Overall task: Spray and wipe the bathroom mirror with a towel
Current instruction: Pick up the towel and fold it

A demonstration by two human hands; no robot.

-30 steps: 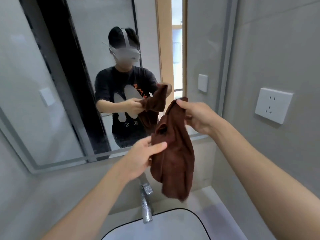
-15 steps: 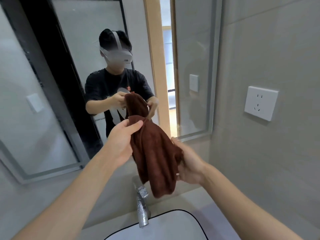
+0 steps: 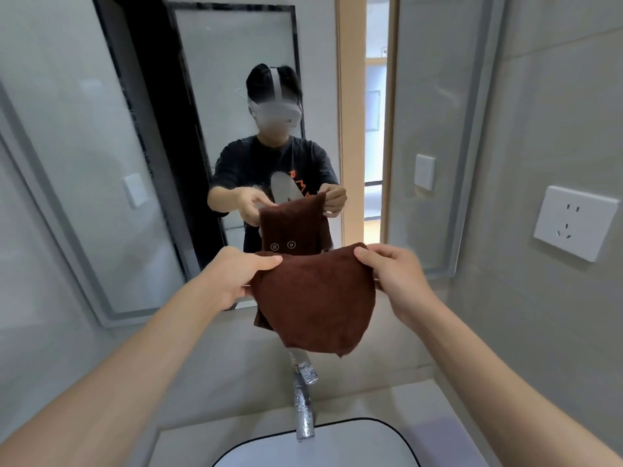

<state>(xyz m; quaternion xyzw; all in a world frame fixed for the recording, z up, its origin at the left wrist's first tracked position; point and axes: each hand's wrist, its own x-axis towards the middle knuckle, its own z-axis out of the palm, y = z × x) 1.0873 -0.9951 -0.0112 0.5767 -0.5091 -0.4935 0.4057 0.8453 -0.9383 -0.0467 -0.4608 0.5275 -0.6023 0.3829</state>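
Observation:
A dark brown towel (image 3: 317,298) hangs spread between my two hands, in front of the bathroom mirror (image 3: 101,163). My left hand (image 3: 236,274) pinches its upper left edge. My right hand (image 3: 392,274) pinches the upper right edge. The towel's lower part droops to a point above the tap. The mirror fills the wall ahead and reflects a person holding the same towel. No spray bottle is in view.
A chrome tap (image 3: 303,409) stands below the towel over a white basin (image 3: 320,446) with a dark rim. A white wall socket (image 3: 573,222) sits on the grey tiled wall to the right. The mirror's frame (image 3: 472,163) runs close to that wall.
The towel was bunched and hanging from one hand with the other lower on it; now both hands hold its top edge level and it is spread wide. The view shifted left.

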